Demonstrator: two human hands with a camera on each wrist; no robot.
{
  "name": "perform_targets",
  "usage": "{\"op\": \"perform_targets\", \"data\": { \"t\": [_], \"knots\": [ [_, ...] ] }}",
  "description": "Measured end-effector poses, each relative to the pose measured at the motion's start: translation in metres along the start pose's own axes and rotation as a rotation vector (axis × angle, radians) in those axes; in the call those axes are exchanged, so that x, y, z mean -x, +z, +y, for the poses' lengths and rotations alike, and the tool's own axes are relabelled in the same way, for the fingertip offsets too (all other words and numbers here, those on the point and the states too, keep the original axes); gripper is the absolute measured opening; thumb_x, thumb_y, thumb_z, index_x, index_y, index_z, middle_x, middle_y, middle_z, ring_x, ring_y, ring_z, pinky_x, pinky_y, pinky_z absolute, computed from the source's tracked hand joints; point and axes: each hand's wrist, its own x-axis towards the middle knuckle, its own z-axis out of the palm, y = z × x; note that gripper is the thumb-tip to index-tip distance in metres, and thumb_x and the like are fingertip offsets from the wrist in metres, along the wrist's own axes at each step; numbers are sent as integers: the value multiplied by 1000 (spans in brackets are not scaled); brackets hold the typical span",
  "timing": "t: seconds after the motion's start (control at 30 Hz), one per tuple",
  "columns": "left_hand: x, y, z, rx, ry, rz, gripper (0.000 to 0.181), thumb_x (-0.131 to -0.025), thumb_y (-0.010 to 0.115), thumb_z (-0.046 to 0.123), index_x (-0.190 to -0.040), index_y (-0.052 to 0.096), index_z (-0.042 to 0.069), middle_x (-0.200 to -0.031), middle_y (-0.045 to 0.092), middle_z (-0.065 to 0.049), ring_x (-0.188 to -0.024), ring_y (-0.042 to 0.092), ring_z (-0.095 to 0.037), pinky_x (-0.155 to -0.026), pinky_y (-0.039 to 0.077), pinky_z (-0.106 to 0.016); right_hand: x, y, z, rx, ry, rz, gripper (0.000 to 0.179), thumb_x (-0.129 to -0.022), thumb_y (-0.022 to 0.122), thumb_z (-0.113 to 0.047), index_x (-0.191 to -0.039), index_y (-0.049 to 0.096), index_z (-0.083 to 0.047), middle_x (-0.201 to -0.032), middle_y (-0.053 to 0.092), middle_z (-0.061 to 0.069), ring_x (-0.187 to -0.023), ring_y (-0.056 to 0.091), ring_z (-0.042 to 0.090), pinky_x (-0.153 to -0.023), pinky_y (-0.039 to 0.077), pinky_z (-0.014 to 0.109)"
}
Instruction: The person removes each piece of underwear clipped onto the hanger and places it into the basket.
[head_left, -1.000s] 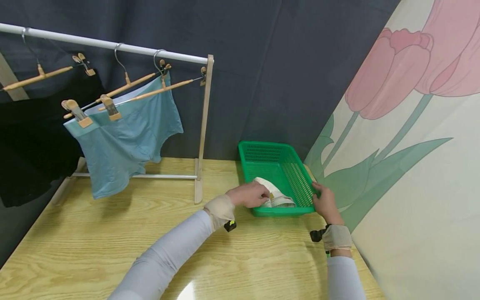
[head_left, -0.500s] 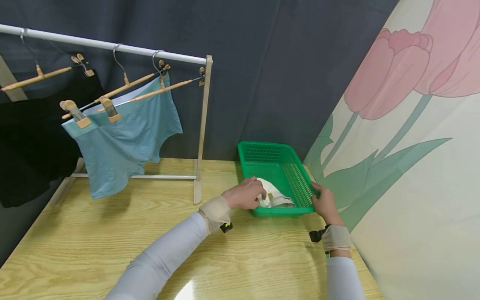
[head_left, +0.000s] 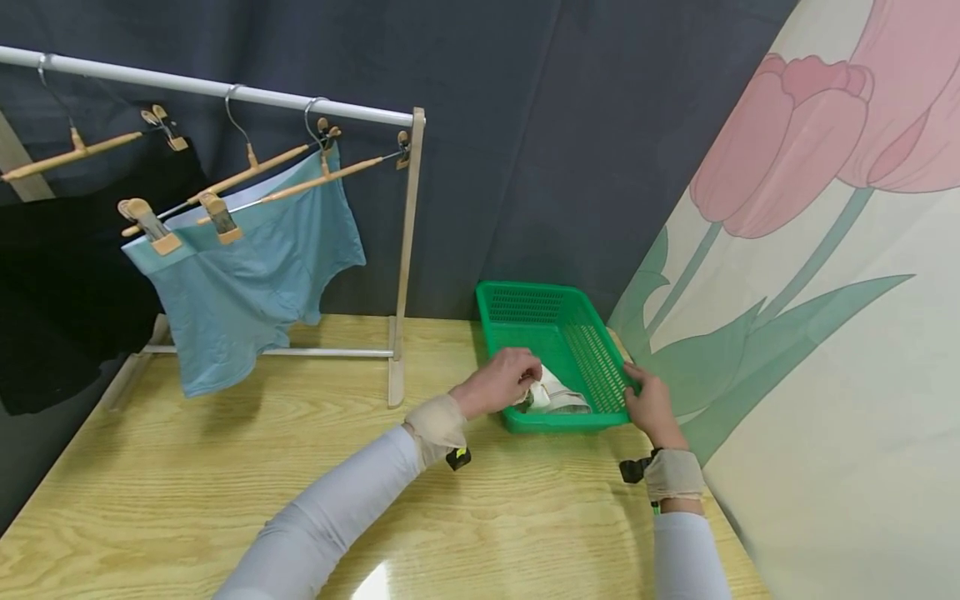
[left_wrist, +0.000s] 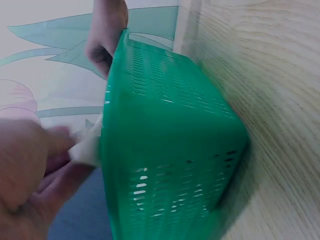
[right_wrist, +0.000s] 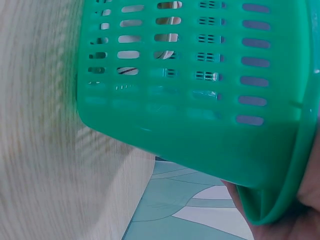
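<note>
A green plastic basket (head_left: 566,422) stands on the table with a folded white cloth (head_left: 561,395) at its near end. My left hand (head_left: 498,382) reaches over the near left rim and pinches a part of this cloth, lifting it a little. In the left wrist view a pale bit of the cloth (left_wrist: 88,147) shows at the fingertips, just beyond the rim. What kind of garment it is cannot be told. My right hand (head_left: 654,407) grips the basket's right rim near the corner, the thumb on the outside hidden in the right wrist view.
A rack with a white rail (head_left: 187,83) stands at the left. From clip hangers hang light blue shorts (head_left: 255,283) and a black garment (head_left: 67,283). A dark curtain (head_left: 487,167) is behind, and a tulip-patterned wall (head_left: 825,350) rises close on the right.
My left hand first drew back slightly to the left, then moved in over the cloth and raised a piece of it. The right hand has stayed on the basket rim.
</note>
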Motion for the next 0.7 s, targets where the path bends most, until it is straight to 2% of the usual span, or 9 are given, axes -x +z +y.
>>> {"op": "perform_targets", "data": {
  "t": [0.1, 0.2, 0.3, 0.43, 0.53, 0.7],
  "knots": [
    [3, 3, 0, -50, 13, -125, 26, -104, 59, 13, -79, 66, 12, -72, 56, 5, -68, 49, -8, -67, 40, -18, 0, 1, 0, 2, -12, 4, 49, -95, 44, 11, -144, 45, 16, -149, 43, 35, -38, 27, 9, -40, 31, 27],
    [7, 5, 3, -120, 19, -255, 42, -108, 50, 27, -67, 53, 18, -60, 42, 9, -59, 41, -7, -62, 36, -20, 1, 1, -2, 6, -25, 11, 48, -95, 44, 12, -143, 45, 17, -148, 43, 37, -37, 26, 8, -40, 31, 27],
    [11, 6, 8, -146, 6, -319, 50, -110, 43, 37, -63, 45, 21, -55, 36, 10, -53, 37, -6, -56, 34, -21, 1, 1, -3, 10, -39, 22, 48, -94, 44, 13, -143, 45, 17, -147, 43, 38, -37, 25, 6, -40, 30, 27],
    [14, 10, 13, -166, -27, -346, 57, -109, 37, 49, -60, 44, 22, -52, 34, 10, -47, 34, -6, -51, 32, -23, 2, 0, -4, 3, -48, 32, 48, -94, 45, 14, -141, 46, 18, -146, 44, 38, -37, 23, 5, -40, 29, 26],
    [15, 13, 14, -182, -54, -341, 58, -108, 37, 54, -60, 46, 22, -52, 36, 10, -48, 36, -6, -52, 34, -23, 2, -1, -4, 2, -45, 31, 48, -93, 45, 14, -141, 47, 18, -146, 45, 38, -37, 23, 5, -40, 29, 26],
    [18, 13, 13, -157, -36, -309, 54, -108, 39, 51, -68, 56, 18, -58, 42, 7, -55, 40, -8, -59, 38, -23, 2, -2, -5, 1, -30, 14, 49, -94, 44, 14, -143, 45, 17, -148, 43, 37, -38, 24, 7, -41, 30, 26]
  ]
}}
